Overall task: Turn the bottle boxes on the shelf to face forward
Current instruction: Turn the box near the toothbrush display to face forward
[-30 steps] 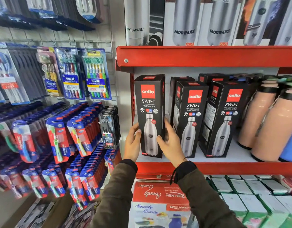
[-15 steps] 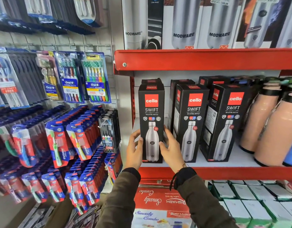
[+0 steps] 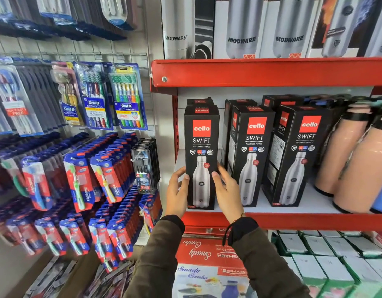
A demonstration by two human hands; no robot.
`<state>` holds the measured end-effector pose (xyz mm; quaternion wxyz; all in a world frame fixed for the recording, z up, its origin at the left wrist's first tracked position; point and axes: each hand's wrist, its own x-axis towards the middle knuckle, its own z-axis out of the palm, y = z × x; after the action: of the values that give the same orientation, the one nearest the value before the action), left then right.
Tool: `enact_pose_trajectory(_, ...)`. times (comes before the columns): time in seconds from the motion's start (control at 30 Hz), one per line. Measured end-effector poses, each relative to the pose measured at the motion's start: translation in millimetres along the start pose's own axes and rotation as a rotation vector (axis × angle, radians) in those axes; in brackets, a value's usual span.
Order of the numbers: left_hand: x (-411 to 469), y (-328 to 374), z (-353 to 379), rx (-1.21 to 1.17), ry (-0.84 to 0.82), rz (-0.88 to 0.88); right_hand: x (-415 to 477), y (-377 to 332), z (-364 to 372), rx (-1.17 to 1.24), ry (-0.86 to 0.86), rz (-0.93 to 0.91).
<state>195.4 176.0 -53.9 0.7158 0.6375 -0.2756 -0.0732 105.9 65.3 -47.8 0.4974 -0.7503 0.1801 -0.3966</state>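
Across the left half of the frame hang toothbrush packs, and just right of them, at centre frame, the left hand presses its thumb and curled fingers on the left edge of the leftmost bottle box, which stands upright on the red shelf with its printed front facing out. The right hand grips the same box's right edge, thumb on the front. To the right stand two more bottle boxes, both turned slightly so a side panel shows, with pink flasks at the right edge of the frame.
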Motion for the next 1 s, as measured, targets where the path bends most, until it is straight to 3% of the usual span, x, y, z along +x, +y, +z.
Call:
enact_pose_trajectory(0.63, -27, -1, -2, 0.033, 0.042, 0.034, -28, -18, -16, 0.047, 0.009, 0.033)
enact_pose_trajectory(0.8, -45, -13, 14, 0.131, 0.193, 0.214, -33, -11, -25, 0.041, -0.011, 0.016)
enact_pose_trajectory(0.9, -57, -16, 29, 0.119, 0.36, 0.298, -38, -7, -37, 0.06, 0.073, -0.007)
enact_pose_trajectory(1.0, -62, -10, 46, 0.098, 0.383, 0.37, -38, -4, -54, 0.045, 0.189, -0.081)
